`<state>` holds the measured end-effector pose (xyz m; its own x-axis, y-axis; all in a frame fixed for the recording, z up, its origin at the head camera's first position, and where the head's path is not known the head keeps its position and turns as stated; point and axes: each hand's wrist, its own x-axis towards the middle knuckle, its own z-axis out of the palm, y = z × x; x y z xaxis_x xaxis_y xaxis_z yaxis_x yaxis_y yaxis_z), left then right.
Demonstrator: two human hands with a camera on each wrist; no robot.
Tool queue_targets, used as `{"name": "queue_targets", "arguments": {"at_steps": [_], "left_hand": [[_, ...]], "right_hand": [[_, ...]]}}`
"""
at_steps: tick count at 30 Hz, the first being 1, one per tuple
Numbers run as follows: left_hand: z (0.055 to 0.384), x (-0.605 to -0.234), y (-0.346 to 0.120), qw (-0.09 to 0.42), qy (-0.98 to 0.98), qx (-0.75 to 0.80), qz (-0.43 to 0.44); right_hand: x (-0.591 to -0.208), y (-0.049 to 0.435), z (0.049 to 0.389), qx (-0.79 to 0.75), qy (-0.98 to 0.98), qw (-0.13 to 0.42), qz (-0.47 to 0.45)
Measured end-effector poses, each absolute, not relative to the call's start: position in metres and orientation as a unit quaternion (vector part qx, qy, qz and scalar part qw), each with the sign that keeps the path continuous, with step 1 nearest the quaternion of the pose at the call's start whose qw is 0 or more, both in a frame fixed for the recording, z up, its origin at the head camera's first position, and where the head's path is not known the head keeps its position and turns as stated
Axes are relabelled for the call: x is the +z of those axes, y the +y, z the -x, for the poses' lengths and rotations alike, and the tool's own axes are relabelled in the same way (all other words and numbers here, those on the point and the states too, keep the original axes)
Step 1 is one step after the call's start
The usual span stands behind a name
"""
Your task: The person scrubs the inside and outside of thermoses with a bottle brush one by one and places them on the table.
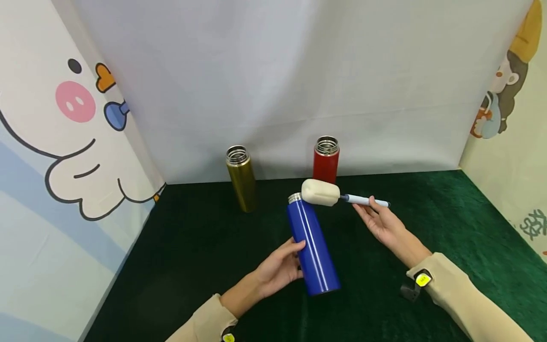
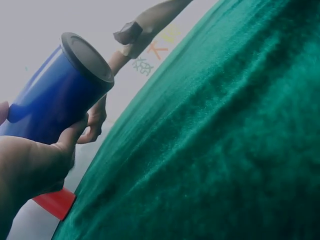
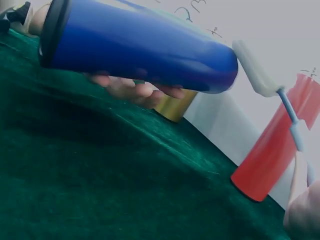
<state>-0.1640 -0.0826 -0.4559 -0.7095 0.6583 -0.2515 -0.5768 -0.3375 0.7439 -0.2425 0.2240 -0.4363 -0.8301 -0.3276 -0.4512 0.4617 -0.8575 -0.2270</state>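
Observation:
My left hand (image 1: 279,268) grips a blue bottle (image 1: 314,247) around its middle and holds it tilted, its open metal mouth leaning away to the left. The flat dark base of the blue bottle (image 2: 55,85) faces the camera in the left wrist view. With my right hand (image 1: 382,223) I pinch the white handle of a bottle brush (image 1: 320,192) with a cream sponge head. The sponge head lies across the bottle's mouth end in the head view, outside the opening; whether they touch I cannot tell. In the right wrist view the brush (image 3: 257,70) appears beside the bottle's far end.
An uncapped gold bottle (image 1: 242,183) stands upright toward the back left. Behind the brush an uncapped red bottle (image 1: 326,164) stands near the back wall. Dark green cloth (image 1: 192,256) covers the table, and a pale curtain (image 1: 278,71) hangs behind it.

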Motion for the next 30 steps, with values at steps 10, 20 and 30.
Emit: {"name": "queue_targets", "arguments": {"at_steps": [10,20,30], "left_hand": [[0.173,-0.456,-0.085,0.349,0.435,0.829,-0.037],[0.180,-0.451,-0.082,0.318,0.432,0.844,-0.020],[0.168,-0.454,-0.072,0.367,0.438,0.818,-0.065]], "right_hand": [[-0.449,0.243,0.213,-0.911,0.274,0.275,-0.142],[-0.448,0.257,0.209,-0.863,0.417,0.281,-0.053],[-0.436,0.246,0.243,-0.937,0.207,0.215,-0.183]]}}
